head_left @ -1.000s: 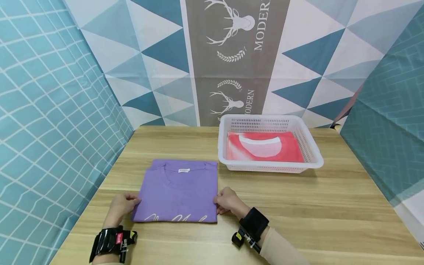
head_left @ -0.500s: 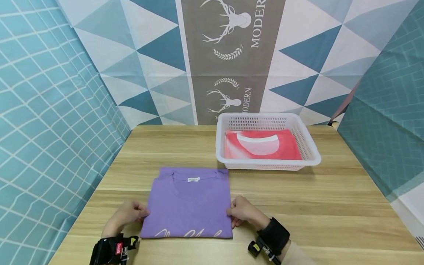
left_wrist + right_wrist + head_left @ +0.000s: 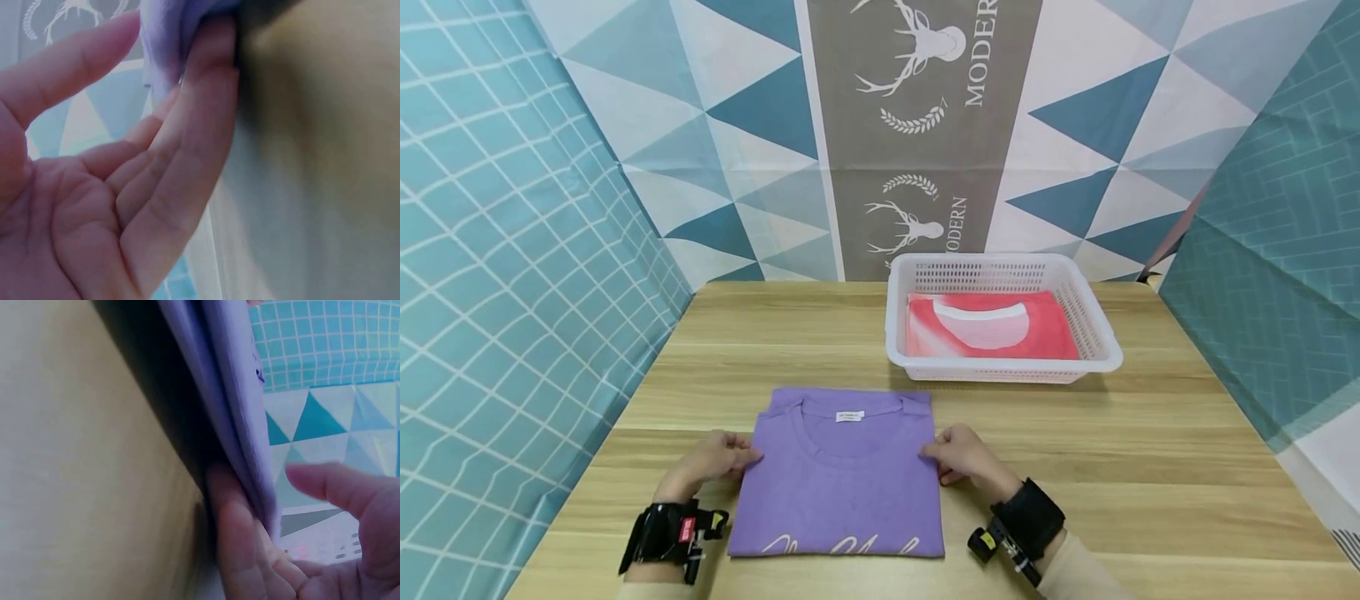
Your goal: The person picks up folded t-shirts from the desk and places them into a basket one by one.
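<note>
1. Purple fabric in play: the folded shirt lies near the front of the worktop, neckline away from me, white label showing, pale script lettering along the near edge.
2. My left grip has it: thumb against the cloth, fingers tucked beneath, pinching that left side.
3. Across to my right grip: fingers under the right edge, thumb standing off the fabric in the wrist view, so a loose, spread hand here.
4. Beyond the shirt, over to the right, there's the white plastic basket, upright, slotted walls, close to the worktop's far edge.
5. And inside it, a red-and-white folded cloth, lying flat between those walls.
6. Shirt outside the basket, a strip of wood grain between them.
</note>
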Action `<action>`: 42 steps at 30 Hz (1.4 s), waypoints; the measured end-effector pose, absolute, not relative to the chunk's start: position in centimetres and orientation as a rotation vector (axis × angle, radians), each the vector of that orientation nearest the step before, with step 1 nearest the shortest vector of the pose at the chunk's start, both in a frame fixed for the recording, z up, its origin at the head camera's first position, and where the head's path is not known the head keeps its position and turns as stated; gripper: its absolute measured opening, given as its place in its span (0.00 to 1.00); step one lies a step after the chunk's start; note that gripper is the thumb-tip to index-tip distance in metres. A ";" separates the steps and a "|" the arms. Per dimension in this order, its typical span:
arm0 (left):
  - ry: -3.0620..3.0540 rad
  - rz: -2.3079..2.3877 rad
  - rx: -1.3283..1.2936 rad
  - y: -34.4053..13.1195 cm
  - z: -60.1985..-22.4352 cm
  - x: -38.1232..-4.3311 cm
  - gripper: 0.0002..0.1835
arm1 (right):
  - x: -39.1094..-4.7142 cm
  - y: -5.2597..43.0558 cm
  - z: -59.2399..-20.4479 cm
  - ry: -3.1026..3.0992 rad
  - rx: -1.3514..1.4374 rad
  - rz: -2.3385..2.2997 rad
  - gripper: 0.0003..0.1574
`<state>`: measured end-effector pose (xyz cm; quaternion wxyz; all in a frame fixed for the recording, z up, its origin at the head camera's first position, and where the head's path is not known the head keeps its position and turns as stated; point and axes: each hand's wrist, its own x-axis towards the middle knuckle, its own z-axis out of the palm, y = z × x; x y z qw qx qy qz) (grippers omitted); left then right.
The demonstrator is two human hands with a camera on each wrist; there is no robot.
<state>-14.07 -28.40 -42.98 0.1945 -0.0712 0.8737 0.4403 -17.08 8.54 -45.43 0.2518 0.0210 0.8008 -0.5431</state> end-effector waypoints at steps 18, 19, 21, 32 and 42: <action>2.525 1.156 -0.051 -25.0 -43.2 -16.8 0.10 | -18.8 10.2 -46.2 2.280 0.111 -1.482 0.24; 2.514 1.171 -0.056 -24.6 -43.3 -16.8 0.09 | -18.7 10.6 -46.2 2.284 0.112 -1.481 0.24; 2.505 1.186 -0.060 -23.8 -43.4 -16.7 0.08 | -18.5 11.5 -46.0 2.295 0.118 -1.468 0.25; 2.404 1.250 -0.007 -19.0 -43.7 -16.5 0.08 | -18.1 16.4 -45.5 2.368 0.144 -1.375 0.28; 2.559 1.273 -0.033 -16.7 -43.9 -16.6 0.18 | -18.2 17.5 -45.1 2.277 0.123 -1.426 0.11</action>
